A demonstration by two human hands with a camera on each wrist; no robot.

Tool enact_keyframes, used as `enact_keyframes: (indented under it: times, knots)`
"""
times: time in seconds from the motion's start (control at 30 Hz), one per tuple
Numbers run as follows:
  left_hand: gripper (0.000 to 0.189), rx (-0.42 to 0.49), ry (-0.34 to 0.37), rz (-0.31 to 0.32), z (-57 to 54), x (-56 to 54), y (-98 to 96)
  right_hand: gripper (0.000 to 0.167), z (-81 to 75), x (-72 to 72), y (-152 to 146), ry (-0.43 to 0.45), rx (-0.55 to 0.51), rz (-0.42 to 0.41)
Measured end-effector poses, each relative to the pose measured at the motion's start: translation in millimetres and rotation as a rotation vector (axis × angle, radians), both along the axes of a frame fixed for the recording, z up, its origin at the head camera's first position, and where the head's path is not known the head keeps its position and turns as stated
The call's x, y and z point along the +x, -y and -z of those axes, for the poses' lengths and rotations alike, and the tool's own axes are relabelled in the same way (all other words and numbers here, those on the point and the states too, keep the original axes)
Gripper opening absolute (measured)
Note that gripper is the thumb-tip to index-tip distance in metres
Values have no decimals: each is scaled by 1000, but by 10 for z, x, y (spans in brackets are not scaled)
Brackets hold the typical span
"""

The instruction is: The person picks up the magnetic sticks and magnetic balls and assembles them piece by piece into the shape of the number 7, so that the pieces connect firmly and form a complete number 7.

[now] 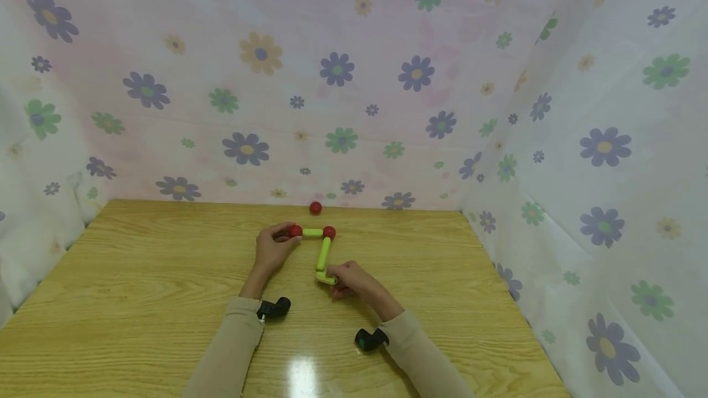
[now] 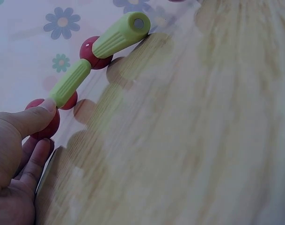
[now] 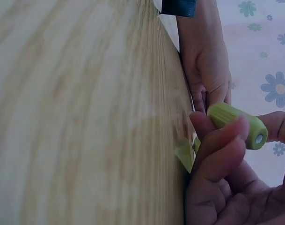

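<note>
My left hand (image 1: 272, 249) pinches a red ball (image 2: 49, 125) between thumb and fingers. From that ball a ribbed light-green magnetic rod (image 2: 71, 83) runs to a second red ball (image 1: 329, 233). Another green rod (image 1: 324, 254) extends from the second ball toward the person; its metal tip shows in the left wrist view. My right hand (image 1: 351, 279) holds a third green rod (image 3: 238, 125), its metal end showing between thumb and fingers. In the head view this rod overlaps the near end of the second one; whether they touch, I cannot tell.
A loose red ball (image 1: 315, 207) lies at the table's back edge. The wooden table (image 1: 166, 275) is bordered by flower-printed cloth (image 1: 298, 158) behind and at the sides. Black devices (image 1: 275, 308) are strapped to both wrists.
</note>
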State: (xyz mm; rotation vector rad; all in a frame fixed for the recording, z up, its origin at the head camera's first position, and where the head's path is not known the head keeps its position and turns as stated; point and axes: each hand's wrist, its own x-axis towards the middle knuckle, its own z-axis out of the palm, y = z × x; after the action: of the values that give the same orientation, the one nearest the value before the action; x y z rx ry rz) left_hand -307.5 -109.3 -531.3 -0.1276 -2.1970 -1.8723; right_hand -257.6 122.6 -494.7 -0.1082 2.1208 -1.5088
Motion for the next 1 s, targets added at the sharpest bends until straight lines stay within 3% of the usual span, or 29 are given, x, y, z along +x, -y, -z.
enact_keyframes:
  times: [0.37, 0.67, 1.0]
  knots:
    - [42, -8, 11, -6, 5, 0, 4, 36, 20, -15, -110, -67, -42, -156]
    - [42, -5, 12, -7, -9, 5, -6, 30, 25, -13, -127, -107, -51, -185]
    - [42, -13, 17, -15, -13, 0, -8, 41, 2, 22, -108, -99, -104, -228]
